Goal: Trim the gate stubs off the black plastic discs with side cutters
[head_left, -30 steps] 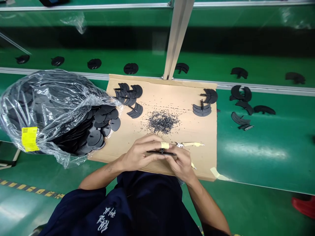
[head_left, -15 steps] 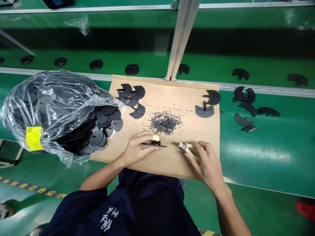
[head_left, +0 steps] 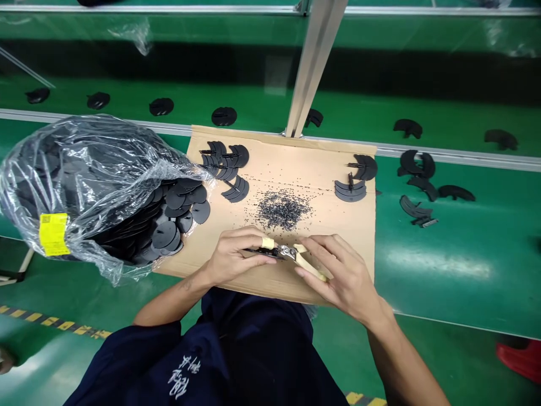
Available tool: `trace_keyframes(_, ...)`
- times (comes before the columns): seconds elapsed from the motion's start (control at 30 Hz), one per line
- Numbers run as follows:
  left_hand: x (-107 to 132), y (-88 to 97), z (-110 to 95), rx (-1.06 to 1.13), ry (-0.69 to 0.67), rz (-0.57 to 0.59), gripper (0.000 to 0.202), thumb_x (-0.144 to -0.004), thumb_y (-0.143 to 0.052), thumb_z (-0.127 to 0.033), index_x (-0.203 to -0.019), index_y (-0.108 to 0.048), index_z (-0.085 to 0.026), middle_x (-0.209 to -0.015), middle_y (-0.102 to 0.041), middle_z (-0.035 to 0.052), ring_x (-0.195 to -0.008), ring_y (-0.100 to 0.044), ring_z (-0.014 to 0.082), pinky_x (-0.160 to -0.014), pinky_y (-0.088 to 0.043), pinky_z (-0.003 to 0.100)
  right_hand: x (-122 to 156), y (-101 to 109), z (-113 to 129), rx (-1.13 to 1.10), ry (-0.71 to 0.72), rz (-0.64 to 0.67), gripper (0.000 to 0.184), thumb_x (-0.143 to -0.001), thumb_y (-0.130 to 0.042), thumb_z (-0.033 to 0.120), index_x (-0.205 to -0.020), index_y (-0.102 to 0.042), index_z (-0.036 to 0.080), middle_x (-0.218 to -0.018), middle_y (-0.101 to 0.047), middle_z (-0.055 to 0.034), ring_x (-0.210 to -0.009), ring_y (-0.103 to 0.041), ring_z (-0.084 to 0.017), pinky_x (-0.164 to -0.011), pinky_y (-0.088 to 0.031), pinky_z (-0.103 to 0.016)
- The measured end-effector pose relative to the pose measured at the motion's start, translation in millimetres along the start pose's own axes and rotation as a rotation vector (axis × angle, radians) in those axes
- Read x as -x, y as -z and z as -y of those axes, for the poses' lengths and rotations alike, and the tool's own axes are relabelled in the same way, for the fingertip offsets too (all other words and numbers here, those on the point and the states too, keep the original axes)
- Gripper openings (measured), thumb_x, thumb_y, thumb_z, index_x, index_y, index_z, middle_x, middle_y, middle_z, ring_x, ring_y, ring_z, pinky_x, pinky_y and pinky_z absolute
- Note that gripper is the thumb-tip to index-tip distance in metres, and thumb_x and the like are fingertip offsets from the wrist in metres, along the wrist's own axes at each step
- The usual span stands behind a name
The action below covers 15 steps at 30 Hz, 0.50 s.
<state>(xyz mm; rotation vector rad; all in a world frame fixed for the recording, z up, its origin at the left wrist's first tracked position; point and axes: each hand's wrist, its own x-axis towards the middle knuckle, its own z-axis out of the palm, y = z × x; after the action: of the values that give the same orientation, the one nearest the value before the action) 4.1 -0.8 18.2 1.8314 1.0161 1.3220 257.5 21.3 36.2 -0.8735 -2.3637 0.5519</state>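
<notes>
My left hand (head_left: 236, 252) grips a thin black plastic part (head_left: 262, 252) between thumb and fingers, with yellow tape round one fingertip. In my right hand (head_left: 344, 270) is a pair of nippers (head_left: 298, 256) with pale yellow handles, its metal jaws touching the edge of the black part. The fingers partly hide the black part. Just beyond both hands, a heap of tiny black clippings (head_left: 284, 208) lies on a cardboard sheet (head_left: 253, 285).
A clear plastic bag (head_left: 97, 169) full of black discs (head_left: 164, 234) lies open at left. Curved black pieces sit at the cardboard's upper left (head_left: 235, 189) and right (head_left: 350, 190), and on the green bench (head_left: 443, 254). A metal post (head_left: 315, 67) rises behind.
My right hand has moved left, bringing the nippers from apart to the black part. The left hand has turned the part slightly. The view has shifted a little.
</notes>
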Motion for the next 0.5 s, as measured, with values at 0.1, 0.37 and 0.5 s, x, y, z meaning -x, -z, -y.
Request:
trace_keyframes(0.1, 0, -0.5, 0, 0.018, -0.005, -0.005, 0.02, -0.084, -0.085, -0.026, -0.101, -0.08, -0.015, -0.087, -0.079, 0.0088, -0.078, -0.074, 0.0158, -0.071, -0.062, 0.025, -1, 6, 1, 0.019, 0.006, 0.017, 0.046, -0.099, -0.067, 0.036, -0.14, -0.057, 0.018, -0.112, -0.071, -0.0146, -0.093, -0.067, -0.027, -0.079, -0.06, -0.044)
trace_keyframes(0.37, 0, -4.2, 1, 0.083, -0.016, 0.006, 0.025, -0.082, -0.086, -0.028, -0.102, -0.08, -0.015, -0.087, -0.08, 0.0095, -0.076, -0.075, 0.0164, -0.07, -0.062, 0.026, -2, 13, -1, -0.067, 0.006, 0.048, 0.044, -0.097, -0.07, 0.035, -0.137, -0.061, 0.021, -0.108, -0.073, -0.012, -0.088, -0.067, -0.024, -0.075, -0.06, -0.041)
trace_keyframes(0.5, 1, -6.0, 2, 0.105, -0.026, -0.015, 0.025, -0.082, -0.086, -0.027, -0.103, -0.08, -0.015, -0.087, -0.08, 0.0101, -0.076, -0.075, 0.0169, -0.07, -0.062, 0.027, -5, 14, 0, -0.029, 0.032, 0.066, 0.034, -0.099, -0.068, 0.029, -0.131, -0.064, 0.019, -0.098, -0.075, -0.0098, -0.083, -0.068, -0.022, -0.07, -0.058, -0.035)
